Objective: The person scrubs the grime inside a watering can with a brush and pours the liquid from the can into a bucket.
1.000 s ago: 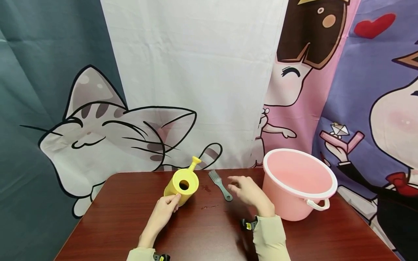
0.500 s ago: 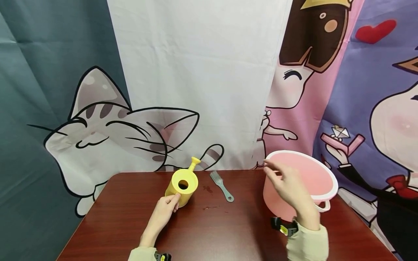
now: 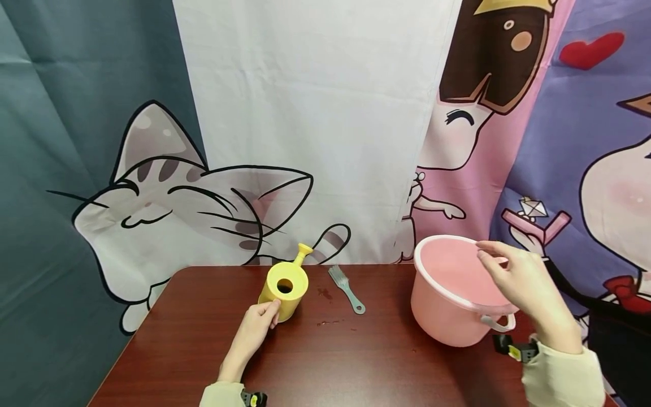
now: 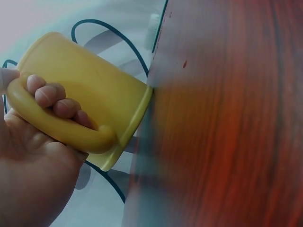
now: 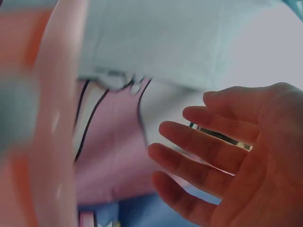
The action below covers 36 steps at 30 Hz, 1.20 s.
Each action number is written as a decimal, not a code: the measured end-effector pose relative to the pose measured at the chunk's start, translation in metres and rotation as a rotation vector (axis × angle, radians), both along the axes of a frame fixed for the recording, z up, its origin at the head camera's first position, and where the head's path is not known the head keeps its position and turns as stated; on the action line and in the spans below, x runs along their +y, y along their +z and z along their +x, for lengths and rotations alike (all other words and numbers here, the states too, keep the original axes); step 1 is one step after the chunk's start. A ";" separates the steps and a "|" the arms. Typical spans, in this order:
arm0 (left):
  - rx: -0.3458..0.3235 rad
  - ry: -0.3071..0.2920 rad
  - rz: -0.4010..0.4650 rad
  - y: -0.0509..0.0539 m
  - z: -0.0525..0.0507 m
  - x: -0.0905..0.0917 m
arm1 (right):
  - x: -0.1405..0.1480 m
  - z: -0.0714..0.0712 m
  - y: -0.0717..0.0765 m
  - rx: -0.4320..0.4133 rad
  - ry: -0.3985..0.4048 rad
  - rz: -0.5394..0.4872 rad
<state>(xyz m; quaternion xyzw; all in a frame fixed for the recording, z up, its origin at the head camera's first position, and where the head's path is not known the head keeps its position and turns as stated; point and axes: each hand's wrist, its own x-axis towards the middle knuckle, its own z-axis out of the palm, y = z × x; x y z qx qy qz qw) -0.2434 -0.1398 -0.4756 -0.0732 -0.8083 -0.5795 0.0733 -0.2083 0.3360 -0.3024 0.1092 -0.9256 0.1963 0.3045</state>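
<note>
My left hand (image 3: 255,323) grips the handle of a yellow watering can (image 3: 290,282) at the left of the table; in the left wrist view its fingers curl round the can's handle (image 4: 61,127). The can's round top opening faces up and its spout points away from me. Over the right part of the pink bucket (image 3: 447,314), my right hand (image 3: 529,282) hovers with loosely spread fingers and nothing in them. The right wrist view shows that hand (image 5: 227,151) apart from the blurred bucket rim (image 5: 57,118).
A grey-green brush (image 3: 348,289) lies on the dark red-brown table (image 3: 356,362) between can and bucket. Small wet drops lie near it. The bucket's white handle (image 3: 497,323) hangs at its front right. A cartoon curtain (image 3: 305,113) hangs behind the table.
My right hand has moved rightward from beside the brush, across the front of the bucket to its right side. The left hand keeps its grip on the watering can, nearly still.
</note>
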 end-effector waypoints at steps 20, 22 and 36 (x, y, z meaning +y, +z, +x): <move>0.015 -0.009 0.016 -0.016 -0.009 -0.005 | 0.114 -0.010 -0.038 -0.208 -0.185 -0.043; 0.017 0.000 0.020 -0.017 -0.009 -0.005 | 0.119 -0.012 -0.045 -0.215 -0.189 -0.043; -0.031 0.024 0.015 0.024 0.015 0.005 | 0.132 -0.024 -0.076 -0.401 -0.192 -0.127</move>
